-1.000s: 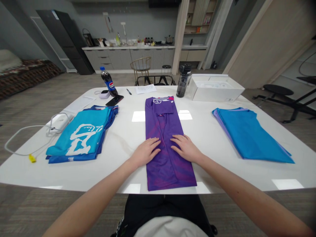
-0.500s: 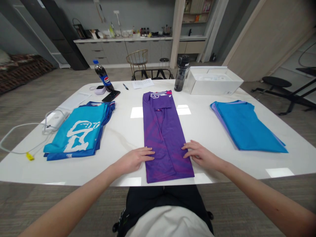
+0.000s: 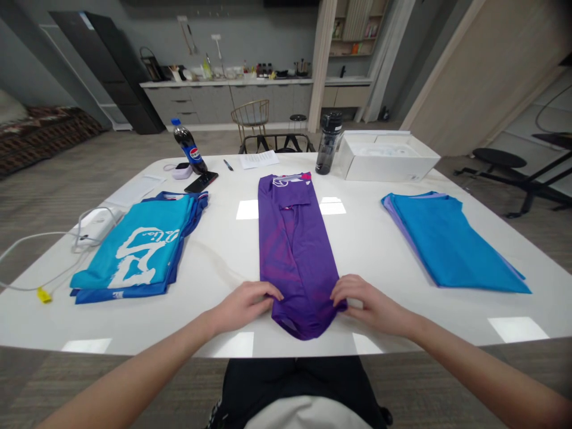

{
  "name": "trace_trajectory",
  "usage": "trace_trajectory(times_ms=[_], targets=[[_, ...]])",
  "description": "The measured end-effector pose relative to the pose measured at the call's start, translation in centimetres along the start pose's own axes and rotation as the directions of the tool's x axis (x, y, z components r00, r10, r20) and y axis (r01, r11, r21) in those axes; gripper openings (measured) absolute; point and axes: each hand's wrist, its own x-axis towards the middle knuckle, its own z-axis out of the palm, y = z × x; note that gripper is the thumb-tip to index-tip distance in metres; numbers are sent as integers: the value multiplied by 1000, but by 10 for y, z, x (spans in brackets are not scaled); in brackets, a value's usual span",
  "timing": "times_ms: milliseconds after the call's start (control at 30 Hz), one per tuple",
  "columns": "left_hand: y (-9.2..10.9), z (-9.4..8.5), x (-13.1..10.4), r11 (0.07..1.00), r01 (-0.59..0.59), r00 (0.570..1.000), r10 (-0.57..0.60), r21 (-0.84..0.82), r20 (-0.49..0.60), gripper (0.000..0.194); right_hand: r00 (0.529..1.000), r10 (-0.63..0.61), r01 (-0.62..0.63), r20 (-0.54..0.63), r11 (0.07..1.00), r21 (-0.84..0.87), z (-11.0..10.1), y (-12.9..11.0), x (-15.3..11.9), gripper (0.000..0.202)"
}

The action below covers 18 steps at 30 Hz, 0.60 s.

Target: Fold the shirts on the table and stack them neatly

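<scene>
A purple jersey (image 3: 299, 250) lies lengthwise in front of me, its long sides folded inward and a sleeve laid near the far end. My left hand (image 3: 245, 304) pinches its left edge close to the near end. On the opposite edge, my right hand (image 3: 369, 301) grips the cloth between thumb and fingers. Between both hands the near end is lifted a little and bows toward me. Left of it rests a stack of folded shirts (image 3: 147, 244), turquoise with white lettering on top and dark blue beneath. Folded blue cloth (image 3: 447, 238) lies over lilac cloth on the right.
Along the far side stand a cola bottle (image 3: 190, 146), a dark drink bottle (image 3: 328, 143) and a white box (image 3: 386, 158). A phone (image 3: 201, 182), a pen (image 3: 228, 165) and paper (image 3: 259, 159) lie there too. A white power strip (image 3: 96, 229) with cables sits at left.
Both hands have gone from resting on the purple jersey to gripping its edges. Its near end has risen from flat and now curves. The view has tilted up slightly.
</scene>
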Motion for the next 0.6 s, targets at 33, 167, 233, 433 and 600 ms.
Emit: trace_trajectory(times_ms=[33,167,233,433,600], targets=[[2,-6,8,996,45,997,-50,-79,-63,25,997,43,-39,-63,998,57,-8,-3,9,20],[0,-40,63,923,46,911,-196,-382,-364,22,929,221,-138,-297,951,276,-48,2,67,31],[-9,-61,104,859,-45,818,-261,-510,-512,25,875,266,-98,-404,916,389,-66,16,107,35],[-57,-122,223,597,-137,797,-408,-791,-446,27,766,282,37,-577,878,478,-108,90,239,39],[-116,-166,298,464,-109,770,-520,-879,-370,20,704,332,-50,-628,905,423,-141,159,329,38]])
